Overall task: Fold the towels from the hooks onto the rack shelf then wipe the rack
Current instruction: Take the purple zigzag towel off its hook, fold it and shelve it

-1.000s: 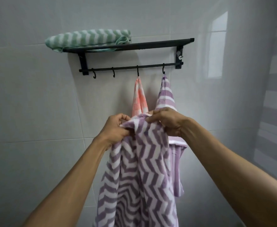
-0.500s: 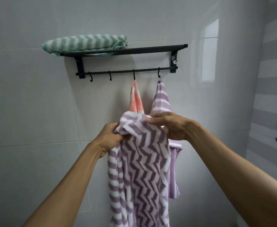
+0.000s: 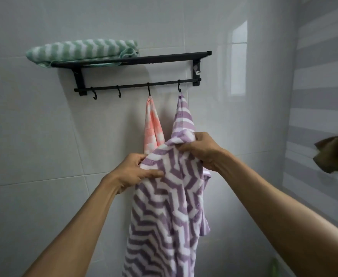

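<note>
A black wall rack [image 3: 164, 56] has a shelf on top and a rail of hooks below. A folded green striped towel [image 3: 82, 49] lies on the shelf's left end. A pink towel [image 3: 153, 126] hangs from the third hook and a purple striped towel [image 3: 183, 118] from the fourth. In front of them I hold a purple chevron towel [image 3: 164, 216] by its top edge; it hangs down loose. My left hand [image 3: 136, 170] grips its left corner and my right hand [image 3: 202, 150] grips its right corner, slightly higher.
The two left hooks [image 3: 107, 94] are bare. White tiled walls surround the rack. A brown cloth [image 3: 331, 154] hangs on the striped right wall. The right part of the shelf is bare.
My hands have moved slightly apart, the right one rising, spreading the chevron towel's top edge. The view has shifted a little, so the brown cloth shows more.
</note>
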